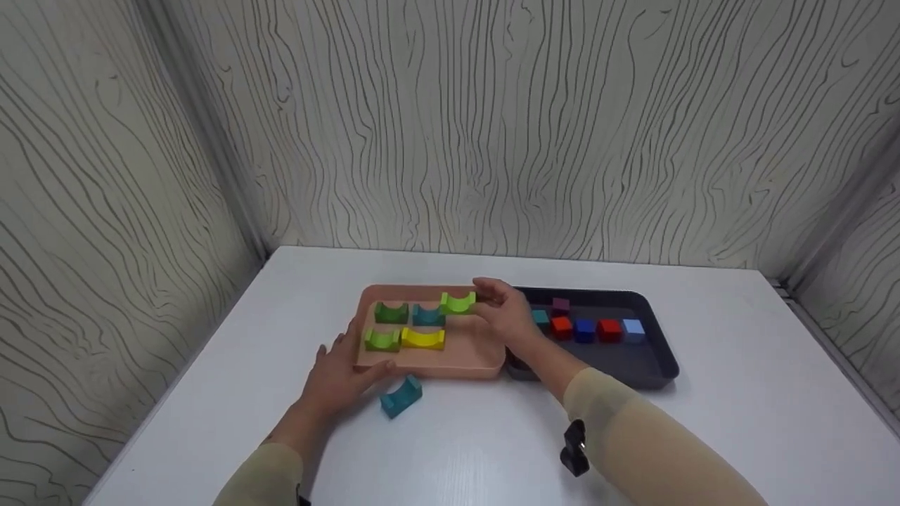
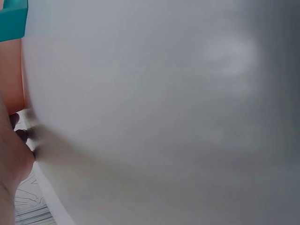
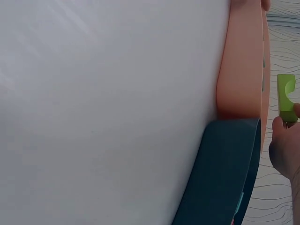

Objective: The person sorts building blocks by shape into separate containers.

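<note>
Above the far right part of the pink tray [image 1: 472, 351], my right hand [image 1: 508, 315] pinches a lime-green block with a curved cutout [image 1: 458, 304]. The same block [image 3: 286, 96] shows in the right wrist view, held between thumb and fingers. My left hand [image 1: 339, 376] touches the tray's near left corner, thumb along the front side. Inside the tray lie a dark green curved block [image 1: 391, 313], a teal-blue one [image 1: 427, 315], a light green one [image 1: 382, 341] and a yellow one [image 1: 423, 339]. A teal curved block [image 1: 401, 397] lies on the table beside my left thumb.
A dark tray [image 1: 622, 367] stands against the pink tray's right side. It contains several small cubes, among them a red cube [image 1: 609, 330], a dark blue cube [image 1: 584, 330] and a light blue cube [image 1: 633, 330]. Patterned panels [image 1: 450, 140] enclose the white table [image 1: 464, 443].
</note>
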`<action>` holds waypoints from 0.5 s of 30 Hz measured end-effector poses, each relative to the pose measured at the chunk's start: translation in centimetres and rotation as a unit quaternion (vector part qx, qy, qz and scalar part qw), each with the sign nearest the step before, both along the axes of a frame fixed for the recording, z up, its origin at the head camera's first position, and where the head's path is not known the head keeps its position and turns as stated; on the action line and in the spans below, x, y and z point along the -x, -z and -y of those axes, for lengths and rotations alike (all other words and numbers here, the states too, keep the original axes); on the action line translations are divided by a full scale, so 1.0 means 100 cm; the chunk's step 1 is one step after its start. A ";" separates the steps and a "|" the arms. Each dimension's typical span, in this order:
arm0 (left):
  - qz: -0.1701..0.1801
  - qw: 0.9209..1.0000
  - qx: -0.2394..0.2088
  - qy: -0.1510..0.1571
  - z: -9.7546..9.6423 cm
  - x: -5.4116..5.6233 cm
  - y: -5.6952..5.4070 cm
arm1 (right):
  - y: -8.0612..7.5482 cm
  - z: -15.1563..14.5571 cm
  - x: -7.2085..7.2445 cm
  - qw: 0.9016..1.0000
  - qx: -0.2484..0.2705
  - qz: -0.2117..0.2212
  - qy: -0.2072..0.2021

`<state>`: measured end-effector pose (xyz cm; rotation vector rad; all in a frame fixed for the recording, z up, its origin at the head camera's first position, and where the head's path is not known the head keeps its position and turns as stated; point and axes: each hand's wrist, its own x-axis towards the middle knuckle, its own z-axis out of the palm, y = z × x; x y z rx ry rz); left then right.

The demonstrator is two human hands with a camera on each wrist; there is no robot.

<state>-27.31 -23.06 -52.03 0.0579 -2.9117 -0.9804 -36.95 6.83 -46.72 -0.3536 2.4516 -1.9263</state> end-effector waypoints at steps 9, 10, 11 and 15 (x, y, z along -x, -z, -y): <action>-0.011 1.000 0.004 0.001 0.000 0.002 0.001 | 0.004 0.003 0.004 1.000 0.002 0.008 0.002; -0.008 1.000 0.005 -0.001 0.000 0.002 0.001 | 0.004 0.004 0.004 1.000 0.001 0.007 0.001; -0.005 1.000 0.005 -0.003 0.000 0.002 0.001 | 0.004 0.004 0.004 1.000 0.001 0.006 0.002; -0.008 1.000 0.006 -0.006 -0.001 0.002 0.001 | 0.005 0.007 0.004 1.000 -0.008 -0.010 0.010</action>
